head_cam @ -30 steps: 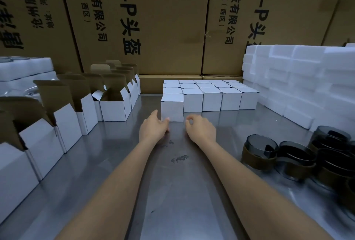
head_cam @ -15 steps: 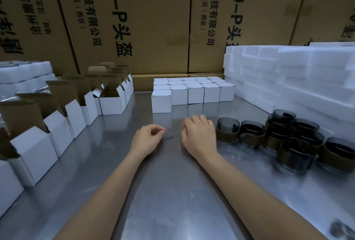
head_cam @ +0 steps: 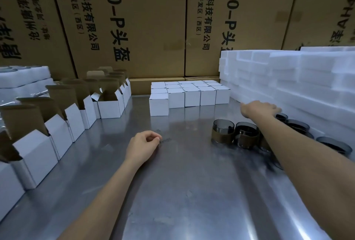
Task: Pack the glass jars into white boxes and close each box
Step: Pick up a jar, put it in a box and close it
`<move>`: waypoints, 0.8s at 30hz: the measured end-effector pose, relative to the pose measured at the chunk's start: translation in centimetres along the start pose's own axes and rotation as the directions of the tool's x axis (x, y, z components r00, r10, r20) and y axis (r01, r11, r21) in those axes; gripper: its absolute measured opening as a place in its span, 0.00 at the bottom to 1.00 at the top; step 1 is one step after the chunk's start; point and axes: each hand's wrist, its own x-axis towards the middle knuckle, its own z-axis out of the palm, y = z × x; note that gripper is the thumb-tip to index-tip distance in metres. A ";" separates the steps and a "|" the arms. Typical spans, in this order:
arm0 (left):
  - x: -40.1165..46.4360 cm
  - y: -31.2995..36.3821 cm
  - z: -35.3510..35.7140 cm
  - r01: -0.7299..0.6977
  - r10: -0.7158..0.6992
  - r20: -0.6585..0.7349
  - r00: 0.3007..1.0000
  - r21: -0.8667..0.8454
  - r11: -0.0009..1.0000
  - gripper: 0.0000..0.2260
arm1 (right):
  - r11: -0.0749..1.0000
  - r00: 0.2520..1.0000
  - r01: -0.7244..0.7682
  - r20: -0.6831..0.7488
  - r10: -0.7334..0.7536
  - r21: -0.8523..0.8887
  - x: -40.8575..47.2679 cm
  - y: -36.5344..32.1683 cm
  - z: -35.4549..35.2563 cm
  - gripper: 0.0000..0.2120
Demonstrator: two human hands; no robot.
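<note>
Two bare forearms come in from the lower edge of the view above the steel tabletop (head_cam: 182, 191), with no sleeves, cuffs or gloves on any part that shows. The left hand (head_cam: 141, 148), toward the near middle of the tabletop, shows no ring, and the slim wrist behind it carries no watch, strap or bracelet. The right hand (head_cam: 259, 108), toward the far right side of the tabletop, is slightly blurred, and its wrist and long forearm are equally uncovered, with no markings or jewellery that can be made out.
</note>
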 end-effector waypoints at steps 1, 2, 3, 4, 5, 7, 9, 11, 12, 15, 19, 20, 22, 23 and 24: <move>0.1 0.0 0.0 0.011 -0.011 -0.003 1.000 -0.001 1.000 0.09 | 0.999 0.998 -0.031 0.047 0.032 -0.040 0.5 0.2 0.2 0.32; 0.2 0.0 0.1 0.018 -0.018 -0.003 1.000 0.002 1.000 0.09 | 0.997 0.996 -0.040 0.076 0.045 -0.071 0.8 0.2 0.3 0.33; 0.3 0.0 0.1 0.023 -0.023 -0.001 1.000 0.008 1.000 0.09 | 0.995 0.996 -0.030 0.086 0.038 -0.096 1.0 0.1 0.5 0.34; 0.3 0.0 0.2 0.026 -0.026 0.001 1.000 0.013 1.000 0.09 | 0.993 0.996 -0.005 0.083 0.015 -0.116 1.1 -0.2 0.5 0.34; 0.3 0.1 0.2 0.028 -0.028 0.003 1.000 0.014 1.000 0.09 | 0.992 0.997 0.028 0.073 -0.019 -0.121 1.0 -0.5 0.6 0.34; 0.4 0.1 0.2 0.028 -0.028 0.005 1.000 0.010 1.000 0.08 | 0.987 0.991 0.126 0.051 -0.122 -0.095 0.6 -1.6 0.6 0.32; 0.4 0.1 0.1 0.022 -0.022 0.009 1.000 0.006 1.000 0.08 | 0.966 0.968 0.250 0.034 -0.248 -0.060 -0.2 -3.0 0.8 0.30; 0.3 0.1 0.1 0.022 -0.022 0.016 1.000 0.002 1.000 0.07 | 0.930 0.931 0.364 0.010 -0.364 -0.043 -1.6 -4.8 1.0 0.28; 0.2 0.2 0.1 0.024 -0.024 0.017 1.000 -0.005 1.000 0.07 | 0.906 0.907 0.420 0.001 -0.421 -0.041 -2.6 -5.7 1.1 0.27; 0.1 0.1 0.0 0.029 -0.029 0.014 0.999 -0.029 0.999 0.06 | 0.806 0.806 0.589 -0.026 -0.591 -0.055 -5.9 -8.3 1.7 0.21; 0.1 -0.1 -0.1 0.014 -0.014 -0.004 1.000 -0.134 0.991 0.04 | 0.629 0.623 0.768 -0.085 -0.778 -0.125 -10.5 -10.1 2.9 0.13; 0.1 -0.1 -0.2 0.004 -0.008 -0.022 1.000 -0.169 0.986 0.06 | 0.589 0.579 0.797 -0.109 -0.808 -0.136 -11.6 -10.2 3.1 0.12; 0.2 -0.1 -0.2 -0.008 -0.002 -0.044 0.999 -0.223 0.975 0.11 | 0.512 0.490 0.849 -0.168 -0.855 -0.130 -13.5 -10.2 3.5 0.13; 0.3 -0.1 -0.2 -0.009 0.000 -0.038 0.999 -0.247 0.969 0.15 | 0.468 0.441 0.877 -0.204 -0.874 -0.112 -14.2 -10.1 3.8 0.14; 0.3 -0.1 -0.2 -0.008 0.003 -0.022 1.000 -0.259 0.966 0.19 | 0.419 0.390 0.905 -0.244 -0.888 -0.077 -14.7 -9.8 4.1 0.15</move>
